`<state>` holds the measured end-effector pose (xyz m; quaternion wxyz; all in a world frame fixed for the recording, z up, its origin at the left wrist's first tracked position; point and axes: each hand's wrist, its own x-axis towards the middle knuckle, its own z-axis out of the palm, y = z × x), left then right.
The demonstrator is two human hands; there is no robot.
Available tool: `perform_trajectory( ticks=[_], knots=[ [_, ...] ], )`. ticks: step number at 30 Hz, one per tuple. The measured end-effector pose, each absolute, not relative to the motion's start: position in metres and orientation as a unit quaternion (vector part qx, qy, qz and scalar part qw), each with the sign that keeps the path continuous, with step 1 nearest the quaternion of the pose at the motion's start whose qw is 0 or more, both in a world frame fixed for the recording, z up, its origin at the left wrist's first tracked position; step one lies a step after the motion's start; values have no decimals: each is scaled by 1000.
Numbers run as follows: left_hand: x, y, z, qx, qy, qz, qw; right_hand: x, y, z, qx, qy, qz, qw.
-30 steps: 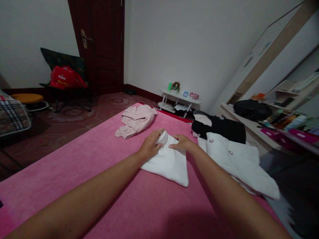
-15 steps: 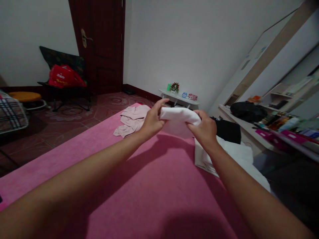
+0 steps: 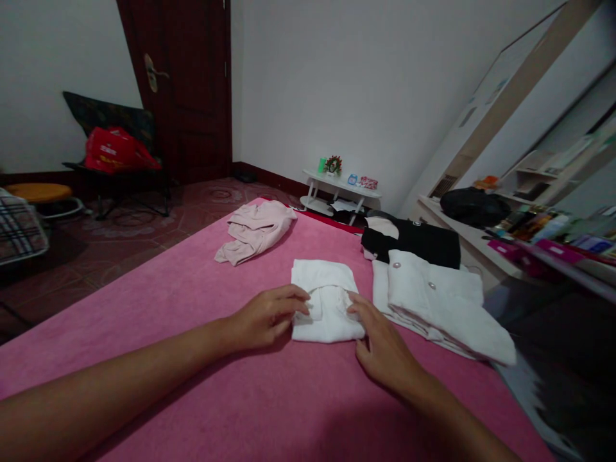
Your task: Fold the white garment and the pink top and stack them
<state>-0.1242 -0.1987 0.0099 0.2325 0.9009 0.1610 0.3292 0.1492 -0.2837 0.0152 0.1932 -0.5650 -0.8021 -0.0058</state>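
Note:
A small white garment [image 3: 323, 273], folded into a neat rectangle, lies on the pink bed cover [image 3: 269, 398]. My left hand [image 3: 269, 316] rests at its left side, fingertips on the cloth. On the opposite side, my right hand [image 3: 387, 343] touches the right edge with its fingers, its thumb apart from them. Neither hand lifts the garment. Just right of it is a stack of white folded clothes [image 3: 445, 305] with round buttons on top. Beyond that stack sit black folded clothes [image 3: 416, 240]. A loose pale pink garment [image 3: 257, 228] lies crumpled at the far left.
Behind the bed stands a low white table [image 3: 339, 182] with a small plant [image 3: 333, 165]. A dark chair [image 3: 113, 109] holds a red bag [image 3: 113, 151] near the door [image 3: 192, 83]. Along the right runs a cluttered dresser [image 3: 474, 240] with a black bag [image 3: 474, 206].
The white garment, held up between both hands before, has come down onto the bed and lies flat. Both hands have lowered with it and loosened, now resting at its sides.

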Motion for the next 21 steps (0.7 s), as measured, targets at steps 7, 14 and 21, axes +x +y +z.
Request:
perform_trajectory(
  ticks=[7,14,21],
  knots=[
    [-120,-202,2,911,218,303,177,130,-266,33,-488,-867,11,98],
    [-119,-202,5,903,203,312,217,122,-244,37,-441,-892,14,97],
    [-123,-199,14,844,234,406,261,117,-235,73,-480,-799,182,312]
  ],
)
